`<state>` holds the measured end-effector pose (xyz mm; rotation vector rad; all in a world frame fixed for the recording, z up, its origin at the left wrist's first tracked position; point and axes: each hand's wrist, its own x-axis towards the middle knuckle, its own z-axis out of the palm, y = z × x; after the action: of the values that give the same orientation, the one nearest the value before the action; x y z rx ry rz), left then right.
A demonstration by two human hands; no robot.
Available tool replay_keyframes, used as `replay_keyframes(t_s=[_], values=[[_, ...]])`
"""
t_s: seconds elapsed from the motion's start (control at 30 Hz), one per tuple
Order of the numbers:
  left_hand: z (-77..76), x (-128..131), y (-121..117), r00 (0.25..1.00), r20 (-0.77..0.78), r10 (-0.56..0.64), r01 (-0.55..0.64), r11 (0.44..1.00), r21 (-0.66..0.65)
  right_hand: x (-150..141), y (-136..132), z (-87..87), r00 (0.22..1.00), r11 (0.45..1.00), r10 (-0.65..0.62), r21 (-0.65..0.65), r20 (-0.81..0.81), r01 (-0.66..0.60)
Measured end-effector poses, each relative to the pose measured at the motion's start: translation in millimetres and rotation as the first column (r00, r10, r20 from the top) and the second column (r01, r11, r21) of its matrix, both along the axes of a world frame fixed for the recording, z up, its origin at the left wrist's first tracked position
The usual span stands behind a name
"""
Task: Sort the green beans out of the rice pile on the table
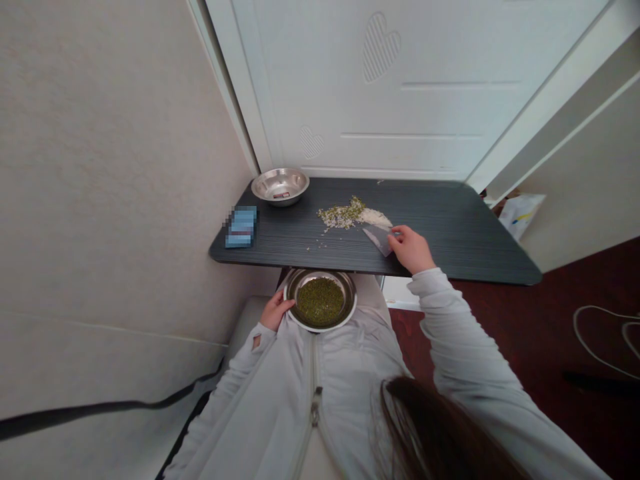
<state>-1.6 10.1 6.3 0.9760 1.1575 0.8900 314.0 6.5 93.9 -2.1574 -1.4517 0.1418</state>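
My right hand [411, 248] rests on the dark table [450, 233], closed on a small flat grey card [377, 238] whose edge points at a pile of mixed white grains and green beans [353, 215]. My left hand [277, 310] grips the rim of a steel bowl [320, 300] full of green beans, held in my lap just below the table's front edge.
An empty steel bowl [280, 185] stands at the table's back left. A blurred blue packet [241, 227] lies near the left edge. A wall is at the left, a white door behind, a white cable [600, 340] on the dark floor at right.
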Motion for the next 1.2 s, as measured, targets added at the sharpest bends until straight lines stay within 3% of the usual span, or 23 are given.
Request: replay_keyframes(t_s=[0.43, 0.57, 0.73, 0.87, 1.2], values=[[0.9, -0.3, -0.8, 1.0, 0.02, 0.0, -0.001, 1.0, 0.013, 16.8, 10.1, 6.4, 1.0, 0.997, 0.008, 0.077, 0.009, -0.008], [-1.0, -0.7, 0.0, 1.0, 0.016, 0.004, -0.004, 1.0, 0.021, -6.7, 6.5, 9.8, 0.992, 0.989, 0.086, 0.129, -0.096, -0.073], [0.2, 0.1, -0.6, 1.0, 0.004, 0.006, -0.006, 1.0, 0.004, -46.7, 7.7, 5.3, 0.951, 0.968, 0.244, 0.099, -0.192, -0.228], [-0.8, 0.4, -1.0, 1.0, -0.002, 0.01, -0.01, 1.0, -0.003, -54.4, 11.8, 1.5, 0.966, 0.978, 0.206, 0.048, -0.156, -0.201], [4.2, -0.3, -0.8, 0.999, -0.033, -0.006, 0.005, 1.0, -0.01, -20.3, 2.0, 0.7, 0.997, 0.999, -0.012, 0.039, -0.083, 0.015]])
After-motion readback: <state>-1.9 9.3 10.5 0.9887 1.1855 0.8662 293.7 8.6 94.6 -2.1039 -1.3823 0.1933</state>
